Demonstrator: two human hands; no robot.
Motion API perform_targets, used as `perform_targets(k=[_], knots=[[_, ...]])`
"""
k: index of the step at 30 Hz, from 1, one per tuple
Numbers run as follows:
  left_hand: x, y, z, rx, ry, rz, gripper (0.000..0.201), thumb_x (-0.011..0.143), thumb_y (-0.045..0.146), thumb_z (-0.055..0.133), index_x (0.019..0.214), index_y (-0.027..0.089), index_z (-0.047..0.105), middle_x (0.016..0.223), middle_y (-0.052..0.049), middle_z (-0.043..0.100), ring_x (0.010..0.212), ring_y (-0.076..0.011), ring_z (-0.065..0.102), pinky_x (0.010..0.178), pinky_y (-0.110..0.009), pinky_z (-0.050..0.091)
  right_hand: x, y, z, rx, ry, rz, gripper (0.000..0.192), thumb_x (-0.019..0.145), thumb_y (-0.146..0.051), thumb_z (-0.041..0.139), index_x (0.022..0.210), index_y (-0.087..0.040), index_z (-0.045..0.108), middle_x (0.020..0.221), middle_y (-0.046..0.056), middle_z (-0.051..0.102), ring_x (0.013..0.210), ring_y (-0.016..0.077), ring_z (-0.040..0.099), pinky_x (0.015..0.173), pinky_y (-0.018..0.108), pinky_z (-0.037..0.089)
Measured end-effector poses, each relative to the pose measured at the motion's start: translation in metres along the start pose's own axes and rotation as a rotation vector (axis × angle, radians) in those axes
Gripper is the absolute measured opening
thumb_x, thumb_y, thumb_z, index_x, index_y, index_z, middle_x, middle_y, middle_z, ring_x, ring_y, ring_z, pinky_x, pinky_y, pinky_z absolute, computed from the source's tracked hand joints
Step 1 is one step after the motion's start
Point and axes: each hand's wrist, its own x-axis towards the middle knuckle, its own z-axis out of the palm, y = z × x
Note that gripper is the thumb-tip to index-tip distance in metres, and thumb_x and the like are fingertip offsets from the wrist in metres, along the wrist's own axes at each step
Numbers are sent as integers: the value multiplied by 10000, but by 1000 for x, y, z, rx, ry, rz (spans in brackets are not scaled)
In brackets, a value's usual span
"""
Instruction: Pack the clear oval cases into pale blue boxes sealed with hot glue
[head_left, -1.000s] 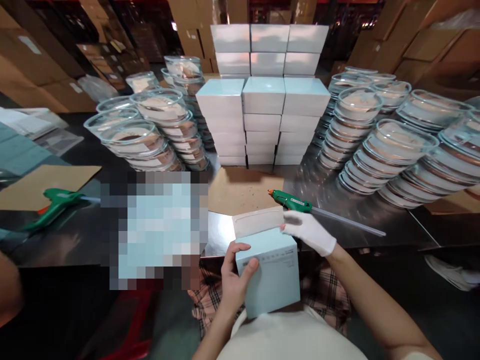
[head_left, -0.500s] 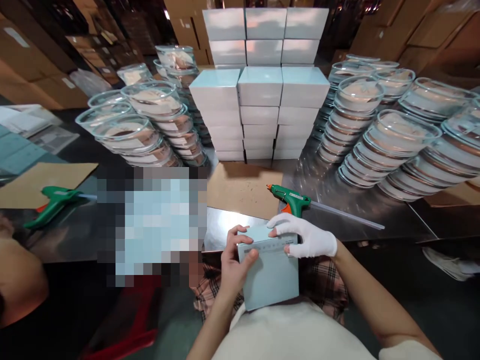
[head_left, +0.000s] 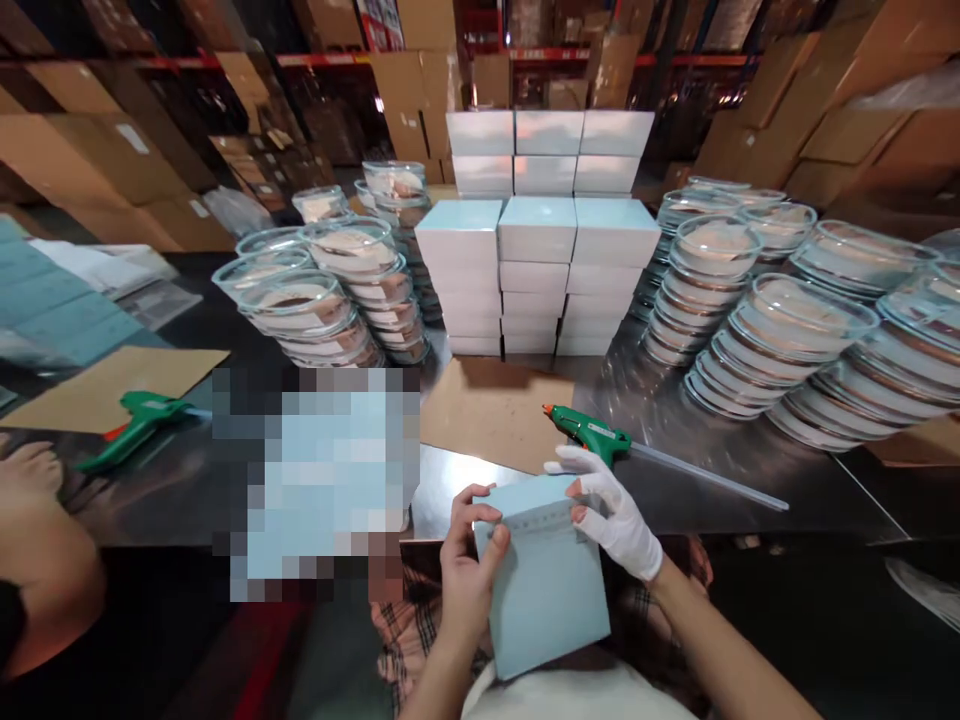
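A light blue box (head_left: pixel 551 590) rests tilted against my lap, its printed strip facing up near the far edge. Around its left upper corner my left hand (head_left: pixel 472 550) is closed, thumb on the printed face and fingers on the far side. My right hand (head_left: pixel 611 510), in a white glove with bare fingertips, pinches the right upper corner of the same box. Just beyond the right hand, a green glue gun (head_left: pixel 592 432) with an orange nozzle lies on the table, a long clear glue stick (head_left: pixel 712 477) sticking out of its back.
White and blue boxes (head_left: pixel 534 240) stand stacked at the table's middle. Stacks of round glass dishes flank them, left (head_left: pixel 330 310) and right (head_left: pixel 780 330). Brown cardboard (head_left: pixel 495 410) lies before the boxes. At left are another green glue gun (head_left: pixel 142 425) and a person's arm (head_left: pixel 52 560). One patch is pixelated.
The view has tipped upward, showing more shelving behind. My right hand has shifted slightly lower along the box's right corner, and the box has turned a little. Both hands stay on it.
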Motion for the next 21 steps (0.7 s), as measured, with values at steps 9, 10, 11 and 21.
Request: perform_targets(k=[9, 10, 11, 21], knots=[[31, 15, -6, -359, 290, -78, 856, 739, 724, 794, 1454, 401, 452, 1563, -112, 501, 1344, -306, 588, 958, -389, 571, -13, 4, 24, 164, 136, 365, 996, 813, -712, 741, 1575, -268, 278, 1458, 178, 556, 1282, 314, 610, 1116, 503, 476], [34, 17, -8, -376, 249, 8, 983, 719, 761, 783, 1538, 452, 336, 1630, -113, 432, 1449, -322, 502, 1020, -428, 553, 0, -7, 19, 155, 221, 327, 916, 828, -684, 734, 1542, -274, 334, 1442, 151, 576, 1254, 301, 623, 1085, 472, 508], [35, 17, -11, -382, 227, 101, 1092, 683, 789, 789, 1577, 489, 240, 1679, -107, 362, 1530, -330, 402, 1069, -461, 530, 19, -20, 10, 140, 297, 284, 838, 841, -653, 728, 1509, -284, 382, 1434, 124, 589, 1221, 287, 637, 1034, 438, 547], [13, 4, -30, -55, 246, 414, 883, 872, 584, 744, 1581, 393, 254, 1588, -164, 409, 1545, -351, 379, 1132, -570, 507, 307, -167, -161, -847, 736, 99, 576, 1093, -256, 114, 1462, 145, 302, 1396, 321, 546, 1019, 115, 613, 715, 266, 542]])
